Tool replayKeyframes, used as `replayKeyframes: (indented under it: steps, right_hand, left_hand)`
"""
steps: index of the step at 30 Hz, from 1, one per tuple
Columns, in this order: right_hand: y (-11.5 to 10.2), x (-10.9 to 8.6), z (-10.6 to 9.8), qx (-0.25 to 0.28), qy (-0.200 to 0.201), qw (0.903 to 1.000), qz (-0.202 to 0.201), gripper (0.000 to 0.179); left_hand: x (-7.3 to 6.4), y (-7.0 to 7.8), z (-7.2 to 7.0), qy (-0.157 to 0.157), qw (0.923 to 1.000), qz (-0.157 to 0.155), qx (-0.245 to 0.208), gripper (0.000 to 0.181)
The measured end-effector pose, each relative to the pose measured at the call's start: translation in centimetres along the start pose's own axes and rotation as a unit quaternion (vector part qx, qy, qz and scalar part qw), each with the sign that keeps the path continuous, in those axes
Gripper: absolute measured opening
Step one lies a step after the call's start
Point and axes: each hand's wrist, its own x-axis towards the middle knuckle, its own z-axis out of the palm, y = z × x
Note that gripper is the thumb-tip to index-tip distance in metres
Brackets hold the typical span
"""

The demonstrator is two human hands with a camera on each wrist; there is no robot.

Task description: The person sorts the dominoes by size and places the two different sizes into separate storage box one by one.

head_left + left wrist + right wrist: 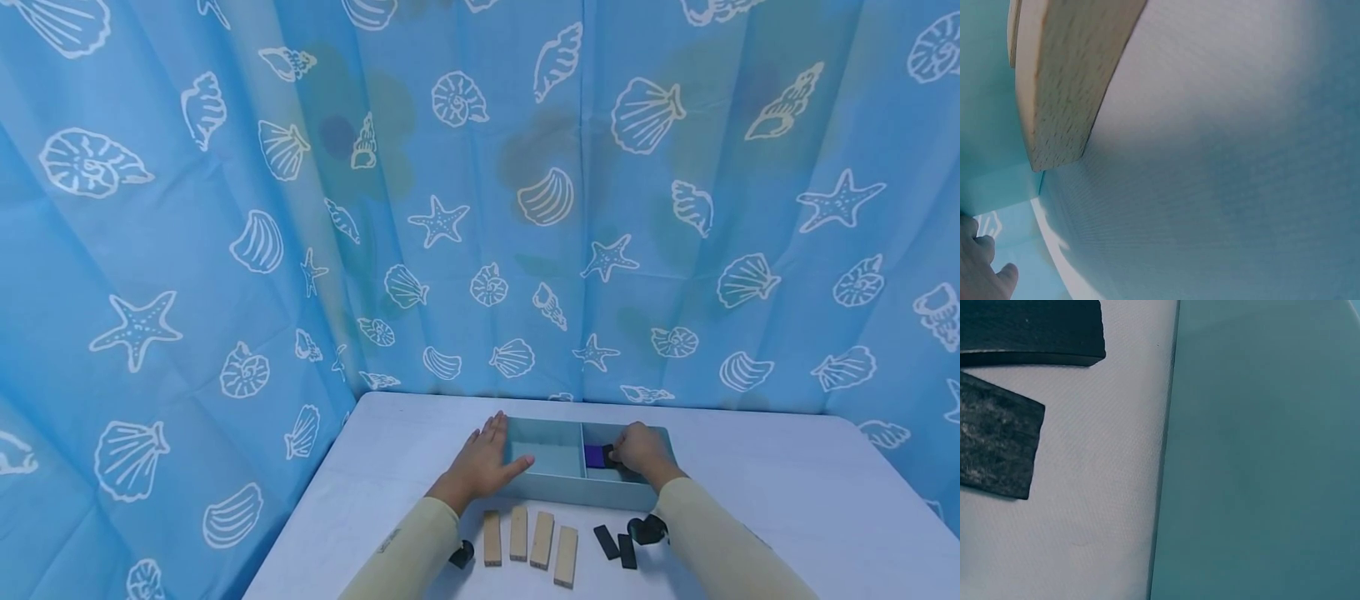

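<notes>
A pale blue-green divided tray [577, 490] lies on the table, split into two compartments by one wall. My left hand [482, 458] rests at its left end with the fingers straight and the thumb spread over the front rim. In the left wrist view, part of that hand [985, 265] shows at the lower left corner. Inside the right compartment, my right hand [641, 450] pinches a small black block [608, 455], mostly covered by the fingers. Just left of it lies a flat purple piece [594, 456]. The right wrist view shows the tray's front wall [1260, 450] but no fingers.
Several light wooden blocks [541, 540] lie in front of the tray. To their right are two black blocks [606, 542], also seen close up as a dark block [997, 434] in the right wrist view. A blue shell-patterned curtain [480, 208] hangs behind the white table [772, 467].
</notes>
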Motion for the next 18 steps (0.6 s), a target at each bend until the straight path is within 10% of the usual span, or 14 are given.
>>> replayKeyframes:
  steps: [18]
  right_hand:
    - [-0.13,0.11,0.03,-0.008,-0.004,0.9999,0.007,0.008]
  left_hand:
    - [-0.05,0.20,-0.19,0.002,1.0000,-0.008,-0.002,0.094]
